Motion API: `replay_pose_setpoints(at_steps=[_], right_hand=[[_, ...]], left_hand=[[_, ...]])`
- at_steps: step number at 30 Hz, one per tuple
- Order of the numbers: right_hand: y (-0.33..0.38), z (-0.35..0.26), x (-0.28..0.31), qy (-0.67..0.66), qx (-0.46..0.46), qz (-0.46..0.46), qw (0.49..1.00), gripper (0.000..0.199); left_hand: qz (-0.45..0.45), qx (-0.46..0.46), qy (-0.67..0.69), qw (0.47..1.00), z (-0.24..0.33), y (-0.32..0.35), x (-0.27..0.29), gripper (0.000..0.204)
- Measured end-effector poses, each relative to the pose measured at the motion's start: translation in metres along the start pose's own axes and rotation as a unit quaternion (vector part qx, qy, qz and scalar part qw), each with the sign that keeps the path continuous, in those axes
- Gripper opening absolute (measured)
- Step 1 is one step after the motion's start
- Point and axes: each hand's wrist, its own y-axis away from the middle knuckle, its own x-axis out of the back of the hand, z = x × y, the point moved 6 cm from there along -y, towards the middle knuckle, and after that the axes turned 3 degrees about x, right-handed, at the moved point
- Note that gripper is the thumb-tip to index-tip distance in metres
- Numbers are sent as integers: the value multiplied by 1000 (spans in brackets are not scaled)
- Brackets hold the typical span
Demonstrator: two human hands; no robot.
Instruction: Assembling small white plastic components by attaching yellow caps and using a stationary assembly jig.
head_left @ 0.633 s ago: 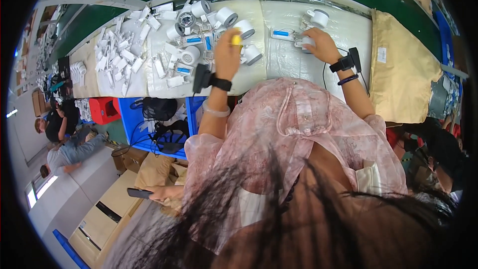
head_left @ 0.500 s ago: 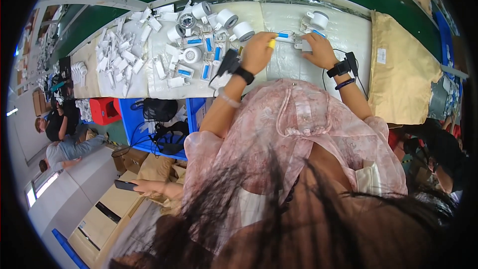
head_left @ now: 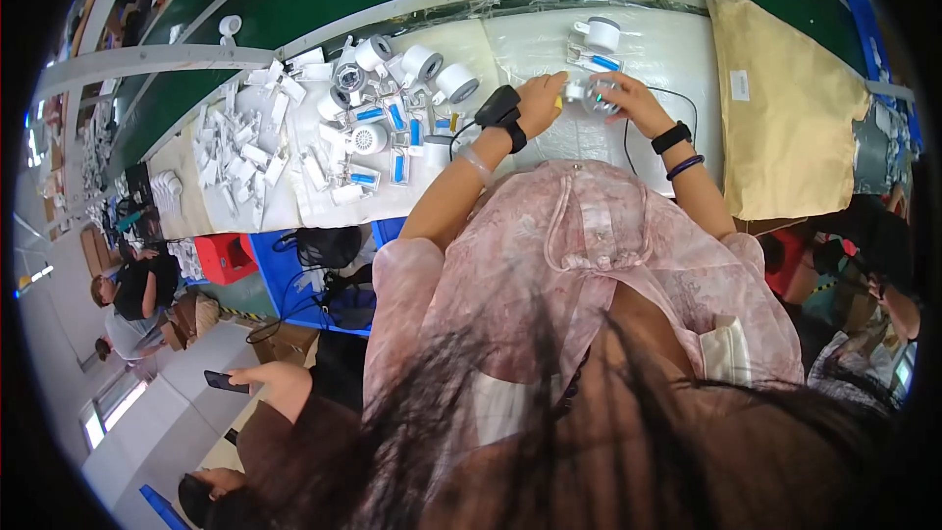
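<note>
My left hand (head_left: pixel 539 106) is closed, with a small yellow object (head_left: pixel 559 102) showing at its fingertips; most of that object is hidden. Just right of it, my right hand (head_left: pixel 636 106) grips a round grey, partly clear part (head_left: pixel 597 98) with its fingers over the far side. A short white piece (head_left: pixel 575 91) sticks out from this part towards my left hand. Beyond my hands lie a white cylinder housing (head_left: pixel 601 35) with a grey rim and a clear holder with a blue battery (head_left: pixel 605 64).
Left of my hands are several white housings (head_left: pixel 455 83), blue battery holders (head_left: pixel 397 118) and a heap of white plastic parts (head_left: pixel 240 152). Brown paper (head_left: pixel 785 118) covers the table's right end. A black cable (head_left: pixel 695 118) loops by my right wrist. A person holds a phone (head_left: pixel 228 382) at lower left.
My left hand has moved slightly right and down, the yellow object still at its fingertips. A round grey part now shows in my right hand, where a flat pale piece was. The whole view has shifted.
</note>
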Motion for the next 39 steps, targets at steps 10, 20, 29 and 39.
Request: replay_pose_setpoints(at_steps=[10,20,29,39], right_hand=[[12,-23,-8,-190,-10,-29,981,44],[13,-25,-24,-230,-22,-57,971,50],[15,-28,-32,-266,-5,-78,961,50],[14,-28,-36,-258,-19,-105,960,48]], left_hand=[[67,38,111,991,33,29,31,42],[118,72,76,987,45,44,42,34],[93,37,35,994,48,50,49,34],[126,20,53,990,49,54,51,33]])
